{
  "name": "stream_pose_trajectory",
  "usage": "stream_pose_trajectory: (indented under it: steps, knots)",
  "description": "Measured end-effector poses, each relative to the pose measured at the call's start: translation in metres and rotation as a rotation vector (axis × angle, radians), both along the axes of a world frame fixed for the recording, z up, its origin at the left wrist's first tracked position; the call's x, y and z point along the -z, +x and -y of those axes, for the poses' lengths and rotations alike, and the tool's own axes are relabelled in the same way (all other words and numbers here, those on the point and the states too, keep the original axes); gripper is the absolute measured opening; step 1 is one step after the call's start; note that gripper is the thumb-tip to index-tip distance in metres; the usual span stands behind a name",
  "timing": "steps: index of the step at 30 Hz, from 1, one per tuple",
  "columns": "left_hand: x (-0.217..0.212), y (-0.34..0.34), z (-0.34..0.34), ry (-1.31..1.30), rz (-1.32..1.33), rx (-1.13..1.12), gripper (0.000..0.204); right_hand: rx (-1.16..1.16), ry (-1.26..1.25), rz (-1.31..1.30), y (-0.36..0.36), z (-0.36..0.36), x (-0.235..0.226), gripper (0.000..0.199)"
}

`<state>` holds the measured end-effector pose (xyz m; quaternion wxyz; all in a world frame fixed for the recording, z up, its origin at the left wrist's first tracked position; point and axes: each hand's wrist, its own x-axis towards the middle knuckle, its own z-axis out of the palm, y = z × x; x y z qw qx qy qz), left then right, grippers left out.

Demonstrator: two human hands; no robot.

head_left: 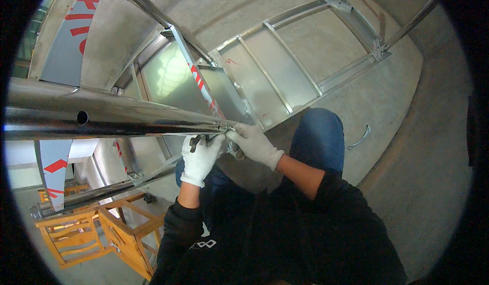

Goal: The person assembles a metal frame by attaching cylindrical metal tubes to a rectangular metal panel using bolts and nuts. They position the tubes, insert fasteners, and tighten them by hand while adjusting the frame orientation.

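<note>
A shiny round metal tube [127, 118] with a hole in its side runs in from the left and ends in front of me. My left hand [199, 160], in a white knitted glove, is closed just below that end. From its fingers pokes a small dark metal piece [194, 142], whose kind I cannot make out. My right hand [256, 145], gloved alike, pinches at the tube's tip, its fingertips meeting those of the left. A dull metal bit [238, 154] shows beneath the right fingers; most of it is hidden.
A metal frame with sheet panels [272, 66] and legs lies on the concrete floor [387, 106] ahead. A curved metal handle [359, 138] lies right of my knee [318, 134]. Wooden chairs [76, 236] stand at lower left. Strips with red print [55, 170] cross the tubes.
</note>
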<state>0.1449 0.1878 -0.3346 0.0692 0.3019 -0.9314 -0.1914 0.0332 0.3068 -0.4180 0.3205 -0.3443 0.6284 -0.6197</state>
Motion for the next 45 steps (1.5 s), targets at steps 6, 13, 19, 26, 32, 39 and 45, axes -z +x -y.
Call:
stream_pose_trajectory:
  steps: [6, 13, 19, 26, 32, 39, 45]
  knots:
    - [0.005, 0.005, 0.005, 0.007, -0.111, 0.084, 0.024, -0.186, -0.113, 1.268, 0.005, -0.007, -0.020, 0.027]
    - [-0.001, 0.002, 0.003, -0.002, -0.021, 0.035, 0.022, -0.160, -0.135, 1.351, 0.004, -0.011, -0.036, 0.018]
    - [0.000, 0.000, 0.001, 0.031, -0.016, 0.006, 0.023, -0.219, -0.236, 1.265, 0.000, -0.015, -0.039, 0.026]
    - [0.001, 0.000, 0.002, 0.033, -0.091, 0.029, 0.022, -0.145, -0.117, 1.048, 0.003, -0.012, -0.045, 0.027]
    - [0.002, 0.003, 0.004, 0.049, 0.002, -0.014, 0.027, -0.109, 0.121, 0.544, 0.005, -0.010, -0.040, 0.026]
    - [-0.014, -0.006, -0.005, 0.109, 0.171, -0.101, 0.050, 0.019, -0.003, -0.756, -0.013, -0.003, 0.019, 0.011]
    - [-0.020, -0.010, -0.008, 0.085, 0.132, -0.120, 0.053, -0.221, -0.301, -1.400, -0.077, 0.008, -0.009, 0.007]
